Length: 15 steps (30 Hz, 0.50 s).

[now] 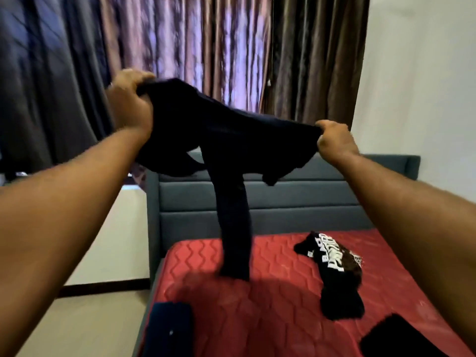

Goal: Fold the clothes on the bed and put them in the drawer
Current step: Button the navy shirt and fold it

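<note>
I am holding a dark garment [231,140] in the air above the red mattress [270,305], the left hand [128,104] and right hand [334,140] each closing their grip on an upper edge. Judged progress: early. A folded navy piece [170,331] is lying at 7 o'clock; a crumpled black T-shirt [332,269] at 4 o'clock is waiting. Its white lettering is partly reading "BLACK", the rest unclear. No drawer is showing.

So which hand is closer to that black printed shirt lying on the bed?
Right. The right hand is up above the printed shirt; the left hand is higher, far to its left.
</note>
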Tool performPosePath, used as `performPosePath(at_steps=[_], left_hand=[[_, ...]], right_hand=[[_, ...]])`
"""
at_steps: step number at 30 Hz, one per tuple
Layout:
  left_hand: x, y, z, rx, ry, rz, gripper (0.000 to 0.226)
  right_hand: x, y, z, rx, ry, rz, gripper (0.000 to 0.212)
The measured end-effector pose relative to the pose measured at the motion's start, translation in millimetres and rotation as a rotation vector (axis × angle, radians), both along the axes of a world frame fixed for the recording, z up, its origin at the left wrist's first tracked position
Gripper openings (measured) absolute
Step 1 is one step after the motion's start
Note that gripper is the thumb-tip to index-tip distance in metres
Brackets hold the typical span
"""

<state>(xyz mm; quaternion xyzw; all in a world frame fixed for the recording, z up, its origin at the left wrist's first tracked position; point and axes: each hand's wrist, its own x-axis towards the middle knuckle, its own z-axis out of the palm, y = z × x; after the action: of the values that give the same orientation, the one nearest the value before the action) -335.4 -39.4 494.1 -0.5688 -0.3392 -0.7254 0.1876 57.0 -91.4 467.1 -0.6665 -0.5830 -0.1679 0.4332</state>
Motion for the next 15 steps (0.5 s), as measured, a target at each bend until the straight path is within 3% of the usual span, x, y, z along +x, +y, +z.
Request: performPosePath(at_steps=[4, 8, 11, 15], left_hand=[[-1, -16, -101, -0.068, 0.477, 0.135, 0.040], [8, -48, -242, -0.180, 0.971, 0.271, 0.029], [25, -80, -371, -0.548, 1.165, 0.309, 0.041], [54, -148, -504, -1.316, 1.193, 0.228, 0.040]], right_hand=[[14, -13, -56, -0.118, -0.085, 0.031, 0.045], [31, -27, -161, -0.268, -0.095, 0.055, 0.041], [46, -40, -271, -0.501, -0.071, 0.034, 0.048], [50, -83, -424, -0.835, -0.080, 0.020, 0.057]])
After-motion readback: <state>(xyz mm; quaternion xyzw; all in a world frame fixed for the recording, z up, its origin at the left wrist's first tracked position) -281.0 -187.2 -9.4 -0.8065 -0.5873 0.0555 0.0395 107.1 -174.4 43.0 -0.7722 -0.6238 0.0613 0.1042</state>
